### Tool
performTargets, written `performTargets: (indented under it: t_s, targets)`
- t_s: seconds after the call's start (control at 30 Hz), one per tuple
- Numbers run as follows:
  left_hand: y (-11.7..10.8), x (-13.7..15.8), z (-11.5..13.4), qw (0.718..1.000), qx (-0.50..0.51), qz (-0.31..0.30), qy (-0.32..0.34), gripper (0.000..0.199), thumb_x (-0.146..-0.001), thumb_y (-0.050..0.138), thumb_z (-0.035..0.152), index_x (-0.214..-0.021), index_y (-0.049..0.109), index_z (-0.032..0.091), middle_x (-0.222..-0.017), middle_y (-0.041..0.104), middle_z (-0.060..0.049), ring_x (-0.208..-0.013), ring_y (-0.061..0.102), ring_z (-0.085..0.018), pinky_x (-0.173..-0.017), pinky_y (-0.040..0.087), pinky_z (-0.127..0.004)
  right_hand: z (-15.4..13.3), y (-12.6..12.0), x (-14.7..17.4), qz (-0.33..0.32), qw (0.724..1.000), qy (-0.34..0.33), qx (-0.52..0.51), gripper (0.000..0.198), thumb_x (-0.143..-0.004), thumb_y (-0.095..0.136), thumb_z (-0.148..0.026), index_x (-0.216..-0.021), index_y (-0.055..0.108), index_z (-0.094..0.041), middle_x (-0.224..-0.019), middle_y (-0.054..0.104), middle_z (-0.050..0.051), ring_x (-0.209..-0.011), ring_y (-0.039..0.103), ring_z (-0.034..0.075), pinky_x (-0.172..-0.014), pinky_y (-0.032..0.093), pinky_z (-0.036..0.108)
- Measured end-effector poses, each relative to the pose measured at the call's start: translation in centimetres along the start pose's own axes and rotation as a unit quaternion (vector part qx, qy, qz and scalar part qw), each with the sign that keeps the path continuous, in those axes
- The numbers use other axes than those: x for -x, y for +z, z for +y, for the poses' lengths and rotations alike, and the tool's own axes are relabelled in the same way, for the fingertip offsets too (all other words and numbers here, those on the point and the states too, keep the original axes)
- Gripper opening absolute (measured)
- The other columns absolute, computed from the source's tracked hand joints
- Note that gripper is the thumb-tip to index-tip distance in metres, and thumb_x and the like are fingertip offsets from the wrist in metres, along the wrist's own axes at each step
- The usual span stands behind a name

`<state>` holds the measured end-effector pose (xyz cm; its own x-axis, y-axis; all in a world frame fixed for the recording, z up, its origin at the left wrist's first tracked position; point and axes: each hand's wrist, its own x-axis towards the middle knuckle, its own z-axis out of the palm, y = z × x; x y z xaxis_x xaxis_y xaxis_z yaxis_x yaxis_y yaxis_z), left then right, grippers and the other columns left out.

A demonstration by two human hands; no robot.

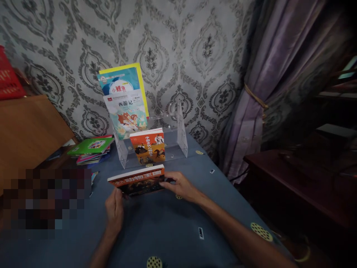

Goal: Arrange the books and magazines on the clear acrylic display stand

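Observation:
A book [142,183] with a dark picture cover and an orange title band is held above the table, tilted back so its white page edge shows. My left hand [114,207] grips its lower left corner, and my right hand [180,186] pinches its right edge, thumb on the cover. Just beyond it, a clear tiered display stand [182,134] carries an orange book [149,147] on its front tier. Behind that, on the stand's left side, are a pale green-and-white book [126,117] and a blue book with a yellow border [119,80].
Left of the stand lies a stack of books [92,146], green one on top. A wooden board [30,130] stands at far left with a red item [9,76] above. The blue tablecloth [178,230] ends at right beside a dark red cabinet [301,182] and purple curtain [256,108].

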<state>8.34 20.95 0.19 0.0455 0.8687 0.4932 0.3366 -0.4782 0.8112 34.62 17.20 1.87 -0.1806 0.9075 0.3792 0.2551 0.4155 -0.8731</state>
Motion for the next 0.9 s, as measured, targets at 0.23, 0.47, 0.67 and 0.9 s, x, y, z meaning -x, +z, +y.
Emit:
performTargets:
  t_s: [0.23, 0.47, 0.67, 0.9]
  targets:
    - [0.2, -0.3, -0.4, 0.999, -0.018, -0.015, 0.044, 0.051, -0.098, 0.037, 0.06, -0.096, 0.069, 0.02, -0.09, 0.072, -0.008, -0.085, 0.066, -0.023, -0.079, 0.05, -0.033, 0.7, 0.2, 0.3, 0.031, 0.997, -0.036, 0.052, 0.021, -0.089, 0.063, -0.03, -0.103, 0.077, -0.022, -0.099, 0.076, 0.006, -0.089, 0.069, 0.023, -0.083, 0.053, 0.035]
    - [0.7, -1.0, -0.7, 0.992, -0.013, -0.029, 0.123, 0.046, -0.101, 0.034, 0.051, -0.111, 0.065, 0.019, -0.107, 0.069, -0.009, -0.101, 0.065, -0.023, -0.089, 0.051, -0.036, 1.5, 0.3, 0.2, 0.058, 0.995, -0.068, 0.051, 0.027, -0.091, 0.065, -0.038, -0.112, 0.073, -0.024, -0.113, 0.075, 0.008, -0.104, 0.069, 0.025, -0.095, 0.054, 0.042]
    - [1.2, -1.2, -1.2, 0.991, 0.005, -0.063, 0.117, 0.047, -0.101, 0.034, 0.052, -0.119, 0.063, 0.02, -0.113, 0.067, -0.01, -0.104, 0.063, -0.023, -0.093, 0.05, -0.038, 2.0, 0.2, 0.2, 0.09, 0.99, -0.082, 0.068, 0.026, -0.092, 0.064, -0.037, -0.114, 0.072, -0.026, -0.116, 0.073, 0.007, -0.109, 0.068, 0.025, -0.097, 0.055, 0.042]
    - [1.0, -1.0, -1.8, 0.997, 0.005, -0.072, 0.029, 0.047, -0.101, 0.034, 0.053, -0.108, 0.066, 0.018, -0.103, 0.071, -0.009, -0.097, 0.066, -0.023, -0.09, 0.049, -0.037, 1.9, 0.9, 0.3, 0.079, 0.99, -0.047, 0.108, 0.021, -0.095, 0.057, -0.032, -0.103, 0.074, -0.023, -0.101, 0.074, 0.007, -0.095, 0.07, 0.023, -0.086, 0.056, 0.038]
